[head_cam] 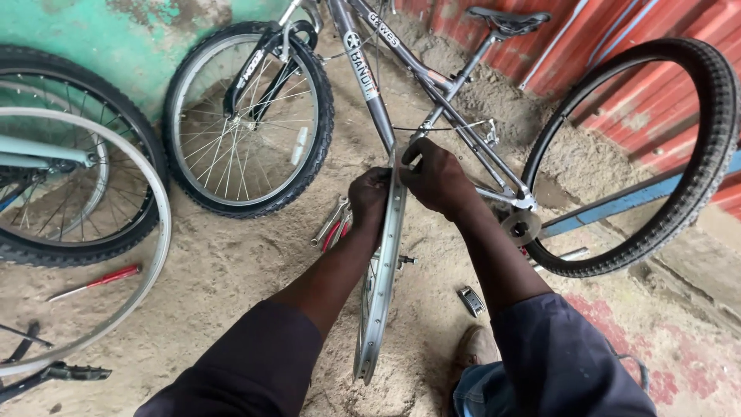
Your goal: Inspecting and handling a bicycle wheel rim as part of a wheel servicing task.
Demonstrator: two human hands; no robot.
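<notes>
Gripping one bare rim (384,262), both hands' fingers (369,202) closed (perhaps one loose tyre (698,166)).

Both arms reach forward and down from dark sleeves pushed up to the elbows, forearms bare and converging. The left hand (369,194) is curled closed, knuckles up; the right hand (434,176), just beside it and slightly higher, is likewise clenched, wrist bent.

An open-air bicycle repair spot on a sandy floor (231,262). A half-stripped grey bicycle (432,85) stands far against a red corrugated wall (641,77). A loose tyre (695,154) sits right, a red-handled screwdriver (96,282) lies left.
</notes>
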